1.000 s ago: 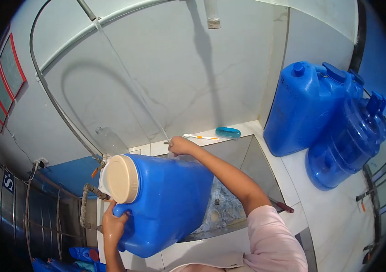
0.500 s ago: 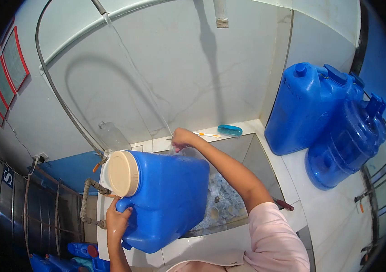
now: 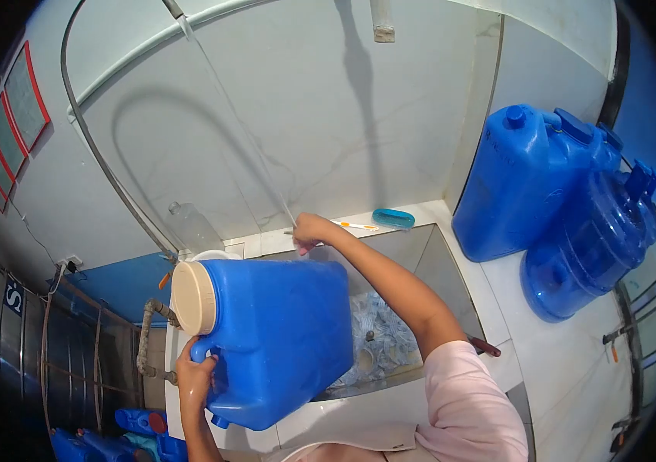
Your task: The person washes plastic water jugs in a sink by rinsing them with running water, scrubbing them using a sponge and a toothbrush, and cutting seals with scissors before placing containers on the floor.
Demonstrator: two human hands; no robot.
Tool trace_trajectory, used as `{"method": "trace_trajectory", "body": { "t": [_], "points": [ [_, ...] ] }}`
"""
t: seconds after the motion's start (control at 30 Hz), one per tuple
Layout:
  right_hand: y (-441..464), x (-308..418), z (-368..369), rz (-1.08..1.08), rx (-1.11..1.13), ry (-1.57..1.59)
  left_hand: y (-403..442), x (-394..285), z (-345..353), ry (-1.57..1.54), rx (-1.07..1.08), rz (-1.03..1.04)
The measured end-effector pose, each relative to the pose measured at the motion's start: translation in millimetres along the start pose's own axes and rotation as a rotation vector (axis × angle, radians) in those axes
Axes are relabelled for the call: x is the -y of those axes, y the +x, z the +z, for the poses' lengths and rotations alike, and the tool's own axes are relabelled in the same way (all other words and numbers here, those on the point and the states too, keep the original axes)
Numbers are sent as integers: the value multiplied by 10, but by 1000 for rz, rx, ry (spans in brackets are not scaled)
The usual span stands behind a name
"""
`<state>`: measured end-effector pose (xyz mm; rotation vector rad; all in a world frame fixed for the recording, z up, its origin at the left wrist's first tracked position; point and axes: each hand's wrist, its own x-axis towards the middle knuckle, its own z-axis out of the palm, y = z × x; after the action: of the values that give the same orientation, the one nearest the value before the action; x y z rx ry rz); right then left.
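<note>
A big blue water jug (image 3: 274, 339) with a cream screw cap (image 3: 194, 298) lies tipped over the left part of the sink, its cap facing left. My left hand (image 3: 195, 373) is closed round the jug's handle, below the cap. Beyond the jug, my right hand (image 3: 314, 233) is at the end of a thin falling stream of water (image 3: 247, 135). Its fingers are curled, and a bit of pink shows beneath them; what they hold is not clear. Clear plastic pieces (image 3: 382, 339) lie in the sink basin (image 3: 440, 269), partly behind the jug.
A teal brush (image 3: 393, 219) and a white-and-orange toothbrush (image 3: 355, 225) lie on the back ledge. A clear bottle (image 3: 193, 229) stands at left. Blue containers (image 3: 509, 185) and a round water bottle (image 3: 578, 246) stand at right. A dark red handle (image 3: 484, 346) rests on the sink's right rim.
The jug's capped end has shifted a little left, and the jug has turned slightly. My left hand has moved with its handle. My right hand stays near the water stream.
</note>
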<state>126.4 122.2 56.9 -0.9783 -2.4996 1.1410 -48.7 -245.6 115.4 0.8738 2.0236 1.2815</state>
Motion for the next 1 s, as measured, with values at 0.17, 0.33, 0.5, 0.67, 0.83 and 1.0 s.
{"method": "trace_trajectory", "body": {
  "t": [0.17, 0.33, 0.5, 0.67, 0.83, 1.0],
  "points": [
    [-178, -337, -268, 151, -175, -331, 4, 2, -41, -27, 13, -9],
    [-708, -1798, -523, 450, -806, -884, 21, -77, -59, -30, 36, 8],
    [-1271, -1672, -709, 474, -546, -746, 72, -134, -48, 0, 85, -14],
    [-1448, -1431, -423, 313, -801, -195, 96, -111, -133, 59, 91, 38],
    [-1154, -1936, 440, 340, -600, 711, 82, -168, -172, 52, 95, 58],
    [-1372, -1986, 2270, 417, -181, 1224, 93, -109, -254, 12, 50, 41]
  ]
}}
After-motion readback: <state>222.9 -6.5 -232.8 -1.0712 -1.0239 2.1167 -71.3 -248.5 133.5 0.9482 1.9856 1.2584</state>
